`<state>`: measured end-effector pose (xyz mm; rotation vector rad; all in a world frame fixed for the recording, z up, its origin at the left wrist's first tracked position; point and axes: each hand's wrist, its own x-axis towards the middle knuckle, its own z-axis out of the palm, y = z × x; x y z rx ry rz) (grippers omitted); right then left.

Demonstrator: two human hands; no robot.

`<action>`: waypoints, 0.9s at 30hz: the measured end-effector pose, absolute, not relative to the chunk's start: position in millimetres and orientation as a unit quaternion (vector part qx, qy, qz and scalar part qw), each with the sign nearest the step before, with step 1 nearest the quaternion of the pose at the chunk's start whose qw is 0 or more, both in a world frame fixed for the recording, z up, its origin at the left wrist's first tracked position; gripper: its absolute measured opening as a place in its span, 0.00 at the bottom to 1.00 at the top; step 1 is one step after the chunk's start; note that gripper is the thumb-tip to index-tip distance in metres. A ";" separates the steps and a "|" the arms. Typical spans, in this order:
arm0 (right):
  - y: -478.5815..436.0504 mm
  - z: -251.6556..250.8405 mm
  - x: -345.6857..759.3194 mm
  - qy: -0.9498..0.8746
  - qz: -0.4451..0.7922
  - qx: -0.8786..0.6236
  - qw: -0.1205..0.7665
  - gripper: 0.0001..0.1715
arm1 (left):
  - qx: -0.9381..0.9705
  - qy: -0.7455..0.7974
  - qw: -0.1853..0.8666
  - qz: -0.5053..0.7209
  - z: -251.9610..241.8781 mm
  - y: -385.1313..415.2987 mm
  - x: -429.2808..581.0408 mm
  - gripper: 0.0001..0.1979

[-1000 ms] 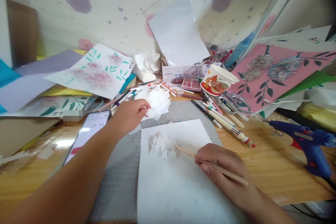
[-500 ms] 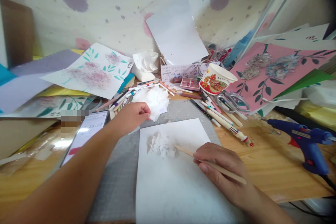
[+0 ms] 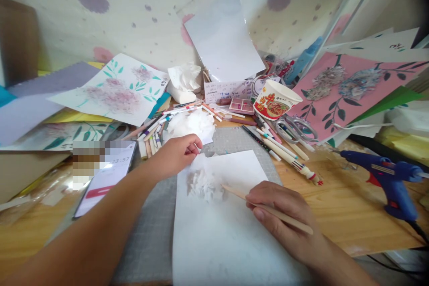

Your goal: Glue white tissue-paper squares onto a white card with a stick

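A white sheet of paper (image 3: 217,232) lies on the grey cutting mat (image 3: 147,237), with a crumpled white tissue cluster (image 3: 203,184) stuck near its top left. My right hand (image 3: 281,219) grips a wooden stick (image 3: 284,217), whose tip touches the cluster's right side. Just above the sheet's top left corner, my left hand (image 3: 181,154) is pinched on what looks like a small white tissue piece (image 3: 201,159), partly hidden by the fingers. Behind that hand sits a pile of white tissue pieces (image 3: 192,124).
A phone (image 3: 109,174) lies left of the mat. Pens and markers (image 3: 156,132), a paper cup (image 3: 275,99) and scissors (image 3: 291,128) stand behind. At right are a blue glue gun (image 3: 389,174) and a pink flower picture (image 3: 358,94).
My left hand has moved right and slightly toward me, from the tissue pile to the sheet's top edge, with a white piece now showing at its fingers. My right hand has barely moved.
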<state>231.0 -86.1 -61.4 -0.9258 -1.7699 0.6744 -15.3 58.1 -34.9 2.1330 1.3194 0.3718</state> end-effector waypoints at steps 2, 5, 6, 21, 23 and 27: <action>-86.0 -60.9 230.6 -0.730 0.277 -0.382 0.494 0.12 | 0.804 0.496 0.296 0.142 -34.9 58.2 -15.5 0.08; -85.6 -60.5 230.1 -0.726 0.272 -0.381 0.504 0.13 | 0.809 0.497 0.279 0.147 -35.5 59.4 -16.6 0.07; -85.5 -60.5 230.2 -0.727 0.270 -0.380 0.504 0.13 | 0.812 0.494 0.274 0.145 -36.0 59.8 -16.9 0.07; -85.3 -62.6 230.1 -0.729 0.276 -0.387 0.492 0.11 | 0.910 0.378 0.144 0.095 -22.0 69.9 -33.0 0.14; -85.0 -61.5 229.9 -0.731 0.272 -0.387 0.492 0.11 | 0.906 0.388 0.131 0.102 -19.9 69.1 -31.1 0.10; -84.8 -61.0 230.0 -0.729 0.253 -0.383 0.508 0.12 | 0.899 0.403 0.128 0.114 -25.8 60.1 -14.0 0.07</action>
